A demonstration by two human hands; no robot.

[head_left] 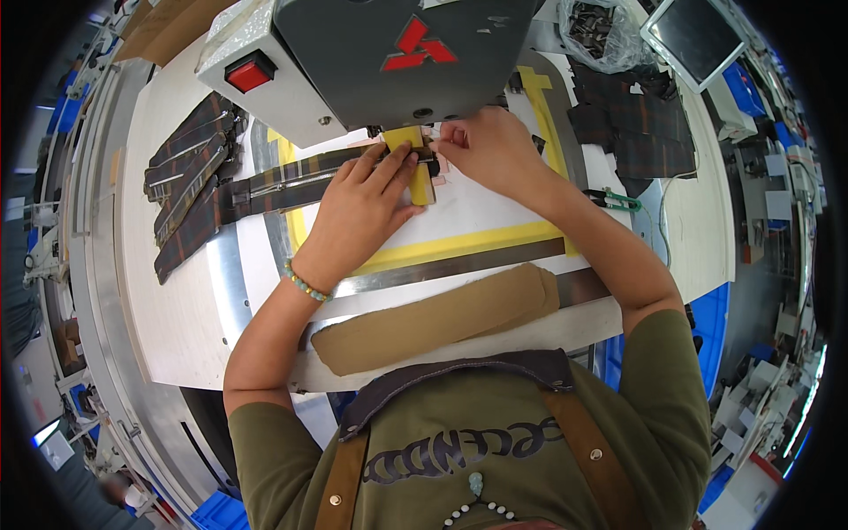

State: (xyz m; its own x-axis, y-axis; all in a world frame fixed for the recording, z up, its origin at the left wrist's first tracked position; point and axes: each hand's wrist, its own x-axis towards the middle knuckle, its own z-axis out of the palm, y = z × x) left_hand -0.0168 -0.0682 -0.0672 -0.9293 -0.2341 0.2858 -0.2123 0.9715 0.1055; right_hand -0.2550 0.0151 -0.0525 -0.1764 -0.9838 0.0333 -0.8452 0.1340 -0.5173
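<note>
My left hand [358, 201] lies with its fingers stretched out, pressing on a yellow template piece [422, 184] and the end of a plaid fabric strip [291, 184]. A metal zipper runs along this strip. Close by on the right, my right hand [495, 152] has its thumb and fingertips pinched together beside the template; what they hold, if anything, is too small to make out. Both hands are under the dark head of a sewing machine [353, 66], which hides part of the strip's end. Beneath them is a white work plate edged with yellow tape [459, 243].
More plaid zipped pieces [190, 177] are piled at the left. Dark plaid fabric [649, 132] lies at the right, near green-handled thread snips [614, 200] and a bag of small dark parts [605, 31]. A brown cardboard piece [433, 318] lies along the near edge. A screen [695, 40] stands far right.
</note>
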